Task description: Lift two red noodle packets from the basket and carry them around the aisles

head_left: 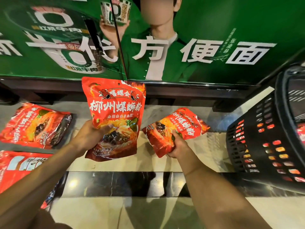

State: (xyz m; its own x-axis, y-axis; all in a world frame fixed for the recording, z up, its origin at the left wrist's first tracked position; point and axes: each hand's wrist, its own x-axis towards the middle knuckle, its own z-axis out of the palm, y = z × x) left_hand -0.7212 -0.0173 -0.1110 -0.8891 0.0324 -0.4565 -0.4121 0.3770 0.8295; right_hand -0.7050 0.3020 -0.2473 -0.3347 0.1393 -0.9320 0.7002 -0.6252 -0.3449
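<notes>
My left hand (pixel 90 136) grips a red noodle pouch (pixel 115 109) by its left edge and holds it upright above the tiled floor, printed front facing me. My right hand (pixel 179 145) grips a second red pouch (pixel 175 128) at its lower end; this one is tilted, its top pointing up and to the right toward the basket. Both pouches show white Chinese lettering and a picture of noodles.
Another red pouch (pixel 35 125) lies flat on the floor at the left, and one more (pixel 19 166) sits below it. A black plastic basket (pixel 257 142) holding several red packs stands at the right. A green advertising panel (pixel 206 47) fills the background above a dark ledge.
</notes>
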